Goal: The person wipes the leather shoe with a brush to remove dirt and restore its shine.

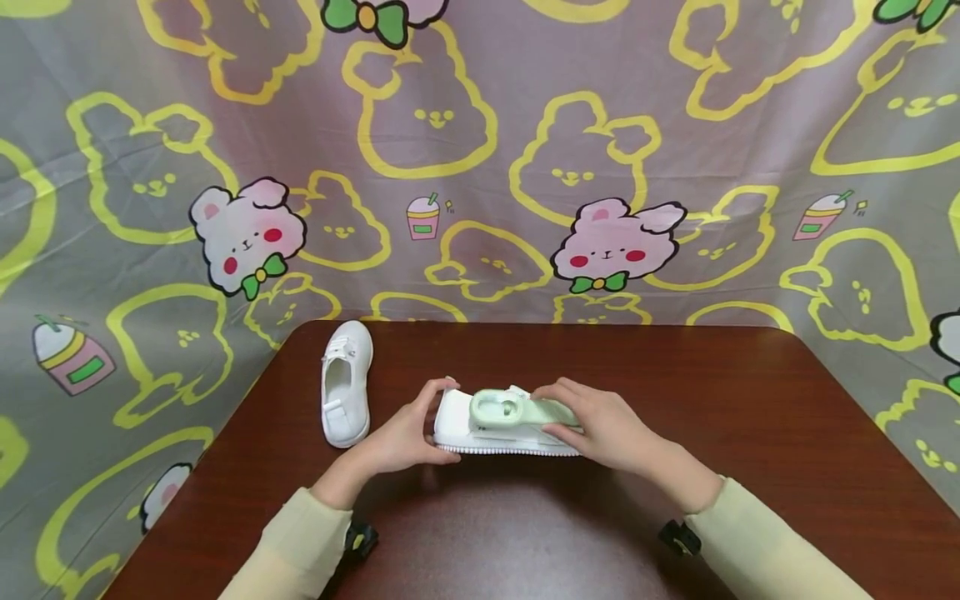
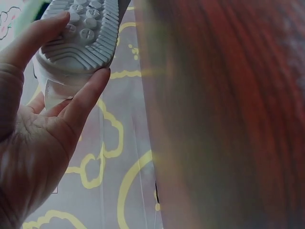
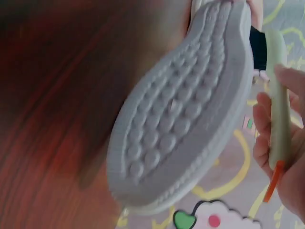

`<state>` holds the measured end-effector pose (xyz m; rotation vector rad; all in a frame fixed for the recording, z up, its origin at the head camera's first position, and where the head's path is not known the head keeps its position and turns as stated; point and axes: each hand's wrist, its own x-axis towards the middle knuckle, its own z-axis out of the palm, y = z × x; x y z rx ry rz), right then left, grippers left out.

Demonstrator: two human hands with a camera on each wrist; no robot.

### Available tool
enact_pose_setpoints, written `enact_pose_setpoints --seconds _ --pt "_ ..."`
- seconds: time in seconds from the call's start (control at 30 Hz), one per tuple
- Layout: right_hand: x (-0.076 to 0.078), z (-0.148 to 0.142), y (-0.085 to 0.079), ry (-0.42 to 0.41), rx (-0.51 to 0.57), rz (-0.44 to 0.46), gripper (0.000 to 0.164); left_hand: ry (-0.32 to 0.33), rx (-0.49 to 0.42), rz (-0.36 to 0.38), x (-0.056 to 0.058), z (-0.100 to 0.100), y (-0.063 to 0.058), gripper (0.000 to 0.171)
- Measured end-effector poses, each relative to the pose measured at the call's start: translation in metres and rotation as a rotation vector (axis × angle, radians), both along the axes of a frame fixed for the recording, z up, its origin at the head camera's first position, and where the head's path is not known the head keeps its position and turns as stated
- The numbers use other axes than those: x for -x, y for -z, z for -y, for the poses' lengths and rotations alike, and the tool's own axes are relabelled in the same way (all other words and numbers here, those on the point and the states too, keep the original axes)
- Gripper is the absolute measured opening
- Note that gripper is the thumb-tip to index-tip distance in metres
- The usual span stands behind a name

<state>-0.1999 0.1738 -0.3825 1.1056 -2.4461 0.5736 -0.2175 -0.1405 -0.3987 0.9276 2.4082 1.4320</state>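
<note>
A white shoe (image 1: pixel 453 423) is held on its side above the table, its ridged sole (image 3: pixel 164 126) turned toward the wrist cameras. My left hand (image 1: pixel 397 435) grips it at the heel, thumb against the sole and fingers round the other side, as the left wrist view shows. In my right hand (image 1: pixel 603 423) is a pale green brush (image 1: pixel 531 412), gripped by the handle. Its dark bristles (image 3: pixel 258 49) face the shoe's upper in the right wrist view; the exact contact is hidden. An orange loop (image 3: pixel 273 181) hangs from the handle's end.
Another white shoe (image 1: pixel 358 379) lies upright at the table's back left, toe away from me. Dark reddish-brown wood forms the tabletop (image 1: pixel 712 400). Behind it hangs a grey curtain (image 1: pixel 510 192) with yellow and pink cartoon prints.
</note>
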Motion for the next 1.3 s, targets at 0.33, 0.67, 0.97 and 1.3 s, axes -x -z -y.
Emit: enact_pose_setpoints --seconds 0.33,0.67,0.97,1.3 --pt "-0.006 -0.002 -0.005 -0.045 0.07 0.012 0.04 0.012 -0.007 0.0 0.009 0.006 0.015 0.092" --pt "-0.009 0.001 0.001 -0.116 -0.019 -0.009 0.037 0.013 -0.004 0.012 0.007 0.006 0.017 0.092" --pt "-0.002 -0.015 -0.002 0.007 0.085 0.038 0.043 -0.004 0.008 0.012 0.006 0.005 0.015 0.093" --pt "-0.015 -0.007 -0.003 -0.157 -0.011 0.1 0.039 0.006 0.002 0.001 0.009 0.002 0.011 0.094"
